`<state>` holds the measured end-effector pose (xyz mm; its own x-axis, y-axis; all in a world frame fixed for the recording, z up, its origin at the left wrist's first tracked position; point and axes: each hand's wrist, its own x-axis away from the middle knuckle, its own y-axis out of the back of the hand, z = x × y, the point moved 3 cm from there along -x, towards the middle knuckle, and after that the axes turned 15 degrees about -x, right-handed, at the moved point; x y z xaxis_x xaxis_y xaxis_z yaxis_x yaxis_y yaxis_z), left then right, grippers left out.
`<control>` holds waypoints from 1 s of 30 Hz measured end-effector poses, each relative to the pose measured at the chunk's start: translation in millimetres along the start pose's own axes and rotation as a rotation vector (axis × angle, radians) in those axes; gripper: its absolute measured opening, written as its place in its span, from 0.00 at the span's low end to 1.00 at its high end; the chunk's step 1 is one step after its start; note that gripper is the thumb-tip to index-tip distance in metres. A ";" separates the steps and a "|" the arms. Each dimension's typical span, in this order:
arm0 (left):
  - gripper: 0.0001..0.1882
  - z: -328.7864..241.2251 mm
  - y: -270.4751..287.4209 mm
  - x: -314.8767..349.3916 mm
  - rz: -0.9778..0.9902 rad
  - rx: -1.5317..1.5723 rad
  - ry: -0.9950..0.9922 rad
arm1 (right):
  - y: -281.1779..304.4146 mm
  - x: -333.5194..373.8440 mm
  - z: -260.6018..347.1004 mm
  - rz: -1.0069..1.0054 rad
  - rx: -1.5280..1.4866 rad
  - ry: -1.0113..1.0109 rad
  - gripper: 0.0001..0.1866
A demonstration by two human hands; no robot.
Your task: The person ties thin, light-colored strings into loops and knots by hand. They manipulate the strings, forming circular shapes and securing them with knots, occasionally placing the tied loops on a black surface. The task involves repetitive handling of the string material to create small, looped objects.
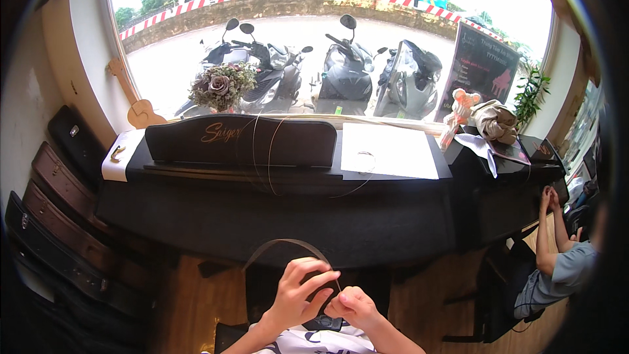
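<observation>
A long, thin, coppery wire string (288, 240) arcs above my hands and curves down on the left. My right hand (357, 306) is closed, pinching the string's lower end between thumb and fingers. My left hand (298, 295) has its fingers bent round the string just above, fingertips touching it; its thumb is slightly apart from the index finger. On the black keyboard instrument (282, 213) in front of me, more thin looped wire (269, 157) rests against the upright panel. A white sheet (389, 151) lies at the right of its top, with a wire end crossing it.
Dark and brown instrument cases (62, 177) lean along the left wall. A small wooden guitar shape (141, 111) and dried flowers (223, 85) stand by the window. At right, beige cloth (495, 122) lies near a figurine (458, 108); another person (557, 269) sits there.
</observation>
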<state>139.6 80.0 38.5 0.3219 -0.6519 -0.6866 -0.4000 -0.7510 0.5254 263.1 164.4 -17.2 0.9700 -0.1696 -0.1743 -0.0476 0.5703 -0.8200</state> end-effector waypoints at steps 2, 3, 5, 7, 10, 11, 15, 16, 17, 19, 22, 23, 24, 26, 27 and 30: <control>0.10 2.2 -13.1 1.3 0.121 -0.002 -0.044 | -1.2 3.7 -1.2 0.016 0.044 0.012 0.29; 0.11 4.7 -21.1 8.1 0.157 0.002 -0.037 | -1.8 4.5 -1.5 0.011 0.078 0.022 0.29; 0.09 17.0 -33.1 26.8 0.215 0.114 0.029 | -4.9 3.2 -2.0 0.016 0.139 0.035 0.28; 0.04 15.8 -37.6 29.7 0.405 0.387 0.289 | -6.3 -1.9 0.2 -0.045 0.199 0.145 0.29; 0.03 27.0 -55.4 56.3 0.492 0.463 0.378 | 0.8 -7.3 3.2 -0.070 0.281 0.243 0.28; 0.02 27.4 -56.6 63.7 0.467 0.471 0.289 | 3.2 -9.8 5.8 -0.090 0.374 0.292 0.28; 0.05 12.4 -45.3 52.6 0.516 0.227 0.266 | 17.4 -8.1 18.9 -0.230 0.785 0.431 0.27; 0.06 12.9 -42.8 52.3 0.528 0.145 0.227 | 17.7 -7.4 22.5 -0.270 0.873 0.440 0.26; 0.06 11.5 -38.8 50.0 0.550 0.080 0.194 | 18.6 -6.2 25.9 -0.310 0.960 0.448 0.26; 0.07 6.6 -30.6 43.0 0.593 -0.042 0.126 | 25.6 -0.3 26.3 -0.314 1.104 0.385 0.21; 0.06 3.4 -23.9 38.1 0.543 -0.109 0.027 | 23.4 7.1 24.5 -0.275 1.221 0.168 0.15; 0.05 3.1 -20.5 35.9 0.519 -0.099 0.014 | 23.8 9.7 22.7 -0.221 1.170 0.126 0.15; 0.05 2.5 -17.3 33.2 0.493 -0.085 -0.001 | 23.7 13.9 21.1 -0.171 1.123 0.084 0.15; 0.03 2.8 -11.8 23.7 0.425 -0.054 -0.039 | 28.5 20.6 21.7 -0.030 1.046 -0.016 0.19; 0.03 3.5 -9.7 16.9 0.359 -0.040 -0.095 | 27.1 20.2 24.7 0.020 1.007 -0.010 0.21; 0.08 2.1 -7.3 -12.0 0.290 0.001 -0.111 | 14.3 7.9 42.3 0.158 0.878 -0.037 0.27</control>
<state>136.8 93.6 41.9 0.0985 -0.8233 -0.5590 -0.4619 -0.5354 0.7071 280.2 205.2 -7.2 0.9754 -0.0191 -0.2195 0.0032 0.9974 -0.0724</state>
